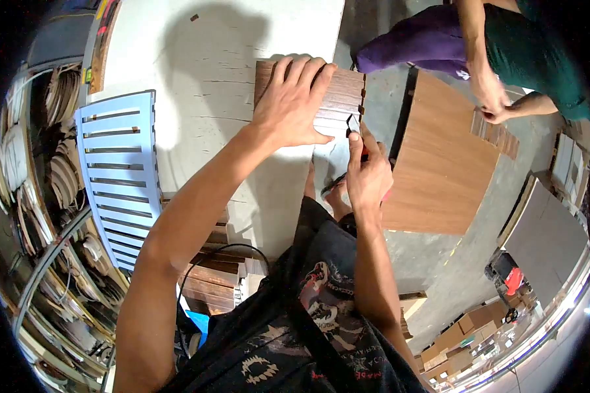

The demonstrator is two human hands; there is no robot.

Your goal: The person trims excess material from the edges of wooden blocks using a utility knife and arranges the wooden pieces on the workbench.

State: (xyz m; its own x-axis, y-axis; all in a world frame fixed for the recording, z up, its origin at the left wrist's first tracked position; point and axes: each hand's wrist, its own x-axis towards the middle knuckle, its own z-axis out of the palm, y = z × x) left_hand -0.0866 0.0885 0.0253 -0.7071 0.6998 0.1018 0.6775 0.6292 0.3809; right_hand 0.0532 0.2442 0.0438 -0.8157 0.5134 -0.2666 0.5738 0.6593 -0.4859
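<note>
A dark wood-grain panel [337,88] lies at the right edge of the white table [216,39]. My left hand [294,98] rests on the panel with its fingers spread. At the panel's lower right, my right hand [368,167] is closed round a small cutting tool [353,123]; its handle is mostly hidden by my fingers. The tool's tip meets the panel's right edge, where small dark notches show.
A light blue slatted piece [118,150] lies at the left. Stacked wood-grain strips [210,281] are below the table's front. At the right, a co-worker's hands [495,108] hold wood-grain strips beside a brown board [439,164]. Cardboard boxes [475,324] stand lower right.
</note>
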